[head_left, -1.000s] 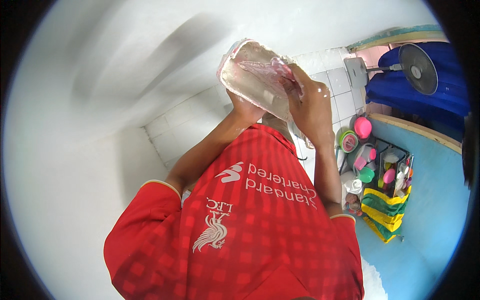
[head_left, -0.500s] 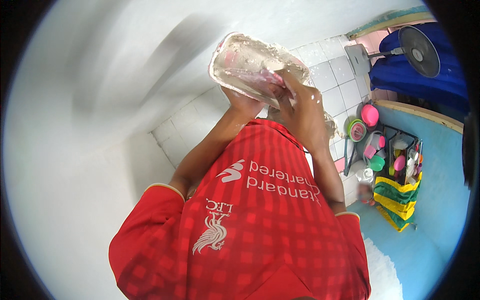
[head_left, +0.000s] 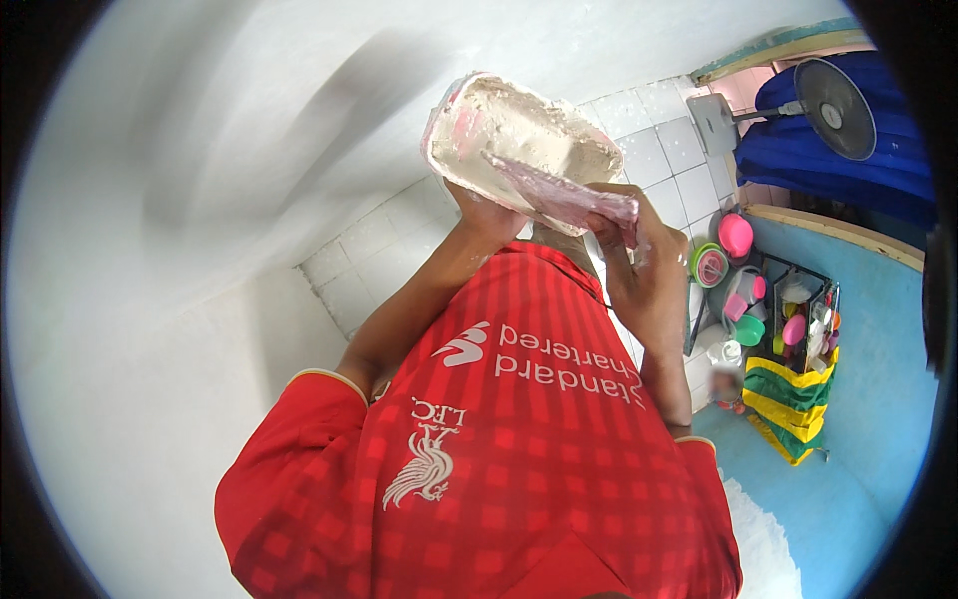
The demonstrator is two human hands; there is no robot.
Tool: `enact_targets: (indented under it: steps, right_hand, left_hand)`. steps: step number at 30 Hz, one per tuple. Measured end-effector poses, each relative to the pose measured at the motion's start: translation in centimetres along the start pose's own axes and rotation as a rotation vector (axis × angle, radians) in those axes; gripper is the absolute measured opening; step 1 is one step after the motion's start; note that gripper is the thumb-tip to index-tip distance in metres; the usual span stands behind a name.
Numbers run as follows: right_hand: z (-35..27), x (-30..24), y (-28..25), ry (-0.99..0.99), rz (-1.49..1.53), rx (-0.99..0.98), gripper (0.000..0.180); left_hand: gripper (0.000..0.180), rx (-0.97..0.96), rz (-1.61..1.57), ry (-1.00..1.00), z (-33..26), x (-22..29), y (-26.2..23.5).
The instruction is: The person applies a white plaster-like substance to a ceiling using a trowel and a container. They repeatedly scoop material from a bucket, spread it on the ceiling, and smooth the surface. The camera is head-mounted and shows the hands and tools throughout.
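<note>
White wall (head_left: 140, 299) stands left; the left hand (head_left: 486, 216) grips a paste-caked tub (head_left: 432, 148) from beneath; across its near rim slants a spreader (head_left: 564, 192) (likely light, stiffish, slippery; best held by its end), pinched by the right hand (head_left: 644, 260).

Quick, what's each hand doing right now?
Left hand: holding the paste-smeared tub from its near side.
Right hand: closed on a flat pinkish scraper.

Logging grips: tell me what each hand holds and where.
Left hand: tub, at its near side, fingers hidden. Right hand: flat pinkish tool, by its right end.
</note>
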State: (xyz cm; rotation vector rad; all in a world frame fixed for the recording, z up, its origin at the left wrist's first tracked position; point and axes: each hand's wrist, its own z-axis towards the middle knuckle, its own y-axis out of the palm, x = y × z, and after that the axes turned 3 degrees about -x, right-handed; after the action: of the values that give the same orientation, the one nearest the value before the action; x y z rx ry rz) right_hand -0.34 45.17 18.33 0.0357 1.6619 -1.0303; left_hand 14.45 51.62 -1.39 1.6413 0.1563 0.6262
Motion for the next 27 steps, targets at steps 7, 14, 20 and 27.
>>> enact_targets:
  steps: [7, 14, 20, 27]
  right_hand:
    - [0.5, 1.2, 0.2, 0.073, 0.078, -0.025, 0.015]
    - [0.8, 1.7, 0.3, 0.061, -0.13, -0.164, 0.023]
    - [1.0, 2.5, 2.1, -0.079, -0.23, -0.152, 0.023]
    - [1.2, 3.0, 1.1, 0.02, -0.093, -0.082, 0.019]
  left_hand:
    - [0.069, 0.023, 0.692, 0.252, 0.3, 0.5, 0.1]
    - [0.066, -0.041, 0.964, 0.39, -0.2, -0.6, -1.0]
    - [0.06, -0.171, 1.252, 0.42, -0.5, -0.2, -2.3]
    - [0.053, -0.136, -0.155, -0.112, -0.1, -1.2, -2.7]
